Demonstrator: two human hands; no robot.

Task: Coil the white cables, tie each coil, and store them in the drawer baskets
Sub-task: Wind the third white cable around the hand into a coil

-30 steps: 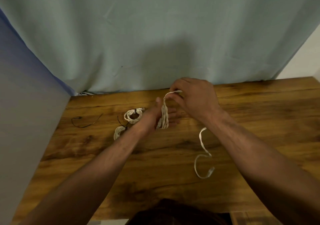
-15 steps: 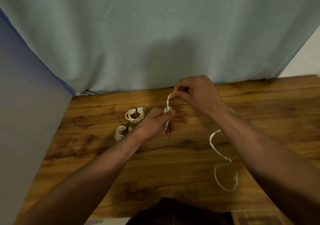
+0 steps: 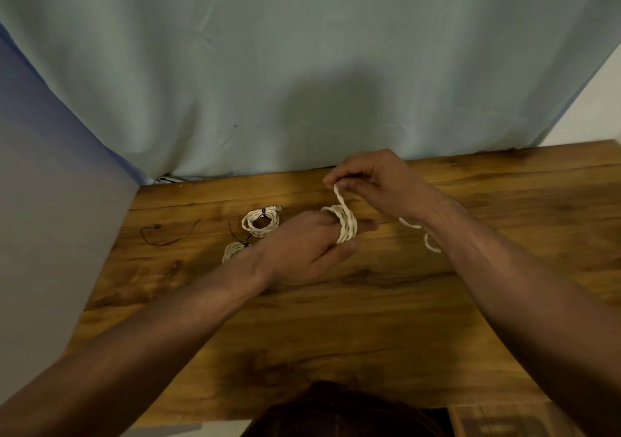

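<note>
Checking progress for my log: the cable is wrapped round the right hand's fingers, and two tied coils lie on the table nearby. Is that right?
Not quite. The head view shows the cable wrapped round the fingers of the left hand; the right hand only pinches the strand above it. One tied coil and a second coil do lie on the table nearby.

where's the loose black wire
Head view: the thin black wire lies far left on the wooden table, left of the tied white cable coils.
</note>
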